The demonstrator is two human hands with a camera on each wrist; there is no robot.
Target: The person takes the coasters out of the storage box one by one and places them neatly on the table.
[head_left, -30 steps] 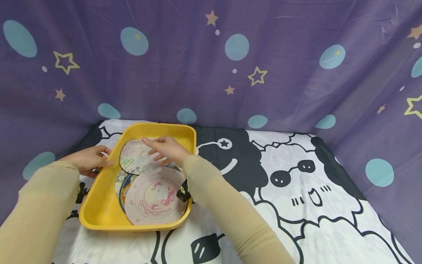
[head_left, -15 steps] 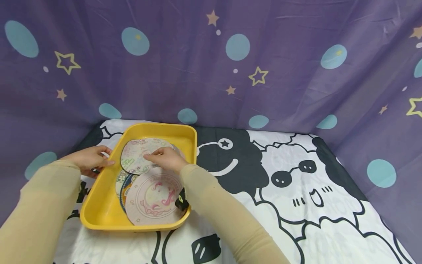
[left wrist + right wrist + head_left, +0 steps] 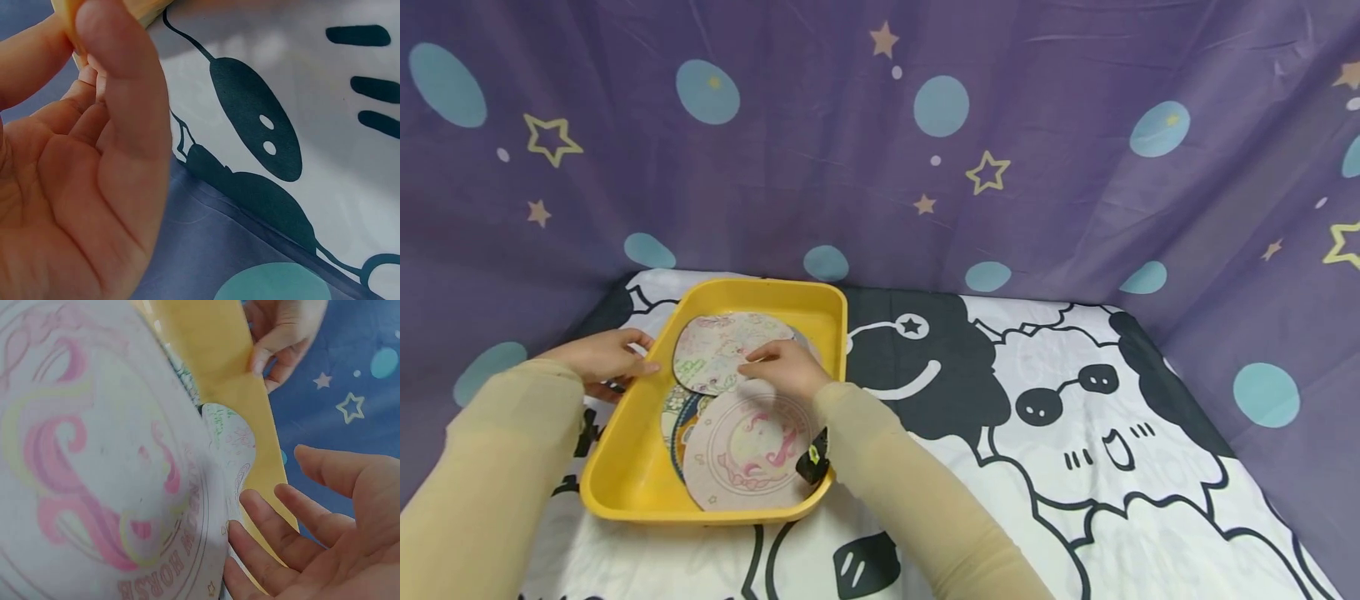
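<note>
At the left rim of a yellow tray (image 3: 632, 479), my left hand (image 3: 606, 364) grips the edge between thumb and fingers. In the left wrist view the thumb (image 3: 119, 37) lies on that rim. My right hand (image 3: 786, 367) is over the tray, its fingertips close over thin round printed discs. In the right wrist view its fingers are spread, fingertips right at the edge of a pink disc (image 3: 94, 456) with a horse picture and "HORSE" lettering. A pale patterned disc (image 3: 711, 354) lies behind the pink one; a blue-rimmed disc (image 3: 681, 429) is mostly hidden beneath them.
A white cloth (image 3: 955, 500) with black cartoon sheep covers the table. Behind it hangs a purple curtain (image 3: 850, 167) with stars and blue ovals. A small black device (image 3: 812, 457) shows at my right wrist, overlapping the pink disc.
My right hand has come down from over the pale disc's far part toward the pink disc, and its fingers look closer together from the head. My left hand keeps its grip on the tray.
</note>
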